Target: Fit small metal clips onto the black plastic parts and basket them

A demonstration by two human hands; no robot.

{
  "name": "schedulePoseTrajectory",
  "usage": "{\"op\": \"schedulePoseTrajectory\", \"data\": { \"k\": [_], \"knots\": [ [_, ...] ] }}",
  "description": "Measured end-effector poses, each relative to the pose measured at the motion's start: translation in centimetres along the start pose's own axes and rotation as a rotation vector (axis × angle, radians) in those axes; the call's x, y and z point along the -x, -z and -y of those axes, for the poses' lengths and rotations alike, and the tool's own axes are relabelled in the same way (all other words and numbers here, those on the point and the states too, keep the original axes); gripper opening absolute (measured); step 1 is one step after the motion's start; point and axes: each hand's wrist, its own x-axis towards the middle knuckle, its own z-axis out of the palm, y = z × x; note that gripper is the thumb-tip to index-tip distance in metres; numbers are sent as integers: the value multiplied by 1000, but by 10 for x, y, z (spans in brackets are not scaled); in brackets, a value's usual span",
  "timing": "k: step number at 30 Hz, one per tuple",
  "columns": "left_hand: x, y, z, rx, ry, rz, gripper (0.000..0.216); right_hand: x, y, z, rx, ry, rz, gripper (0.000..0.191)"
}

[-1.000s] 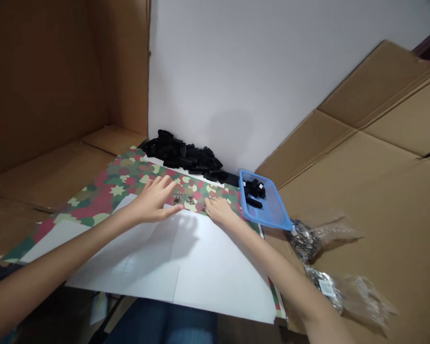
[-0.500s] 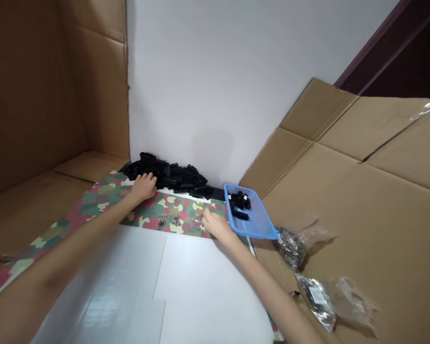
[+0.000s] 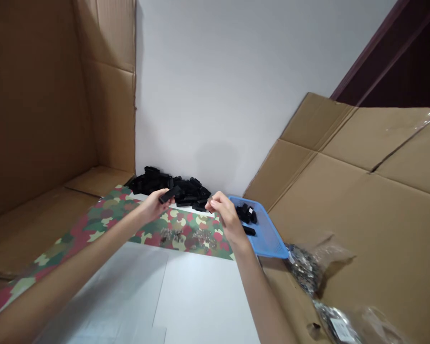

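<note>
My left hand (image 3: 151, 206) is raised above the camouflage sheet (image 3: 93, 217) and grips a small black plastic block (image 3: 169, 194). My right hand (image 3: 225, 216) is lifted beside it, fingers pinched on something too small to make out. Behind both hands a heap of black blocks (image 3: 172, 186) lies against the white wall. Small clusters of metal parts (image 3: 188, 235) rest on the camouflage sheet below my hands. A blue basket (image 3: 268, 236) with a few black blocks stands just right of my right hand.
White sheets (image 3: 186, 296) cover the near surface. Two clear bags of metal parts (image 3: 303, 265) lie on the flattened cardboard (image 3: 361, 210) at the right. Cardboard walls rise at the left, with a white wall behind.
My left hand has left the black heap with one block and come towards the middle. My right hand has risen off the camouflage sheet, pinched, to meet it.
</note>
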Motion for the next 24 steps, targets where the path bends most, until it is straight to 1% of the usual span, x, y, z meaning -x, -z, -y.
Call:
{"op": "schedulePoseTrajectory", "data": {
  "k": [3,6,9,11,12,14,17,20,24],
  "knots": [
    [32,-27,-28,263,16,196,40,-3,-3,9,-74,61,-71,19],
    [61,-47,-49,433,22,358,43,0,-5,17,-144,98,-133,19],
    [80,-57,-57,697,122,562,46,6,-5,23,-168,152,-186,20],
    [86,-59,-56,893,212,708,44,10,-4,25,-142,187,-208,21],
    [88,-59,-55,954,238,757,41,12,-3,26,-126,198,-217,20],
    [89,-58,-52,969,232,790,35,14,-1,26,-91,218,-229,19],
    [89,-54,-50,894,207,761,33,16,1,28,-72,264,-255,15],
    [91,-51,-52,890,246,742,33,18,-1,32,-84,308,-283,13],
    [97,-50,-55,962,290,736,33,21,-9,37,-92,337,-236,9]
  ]
}}
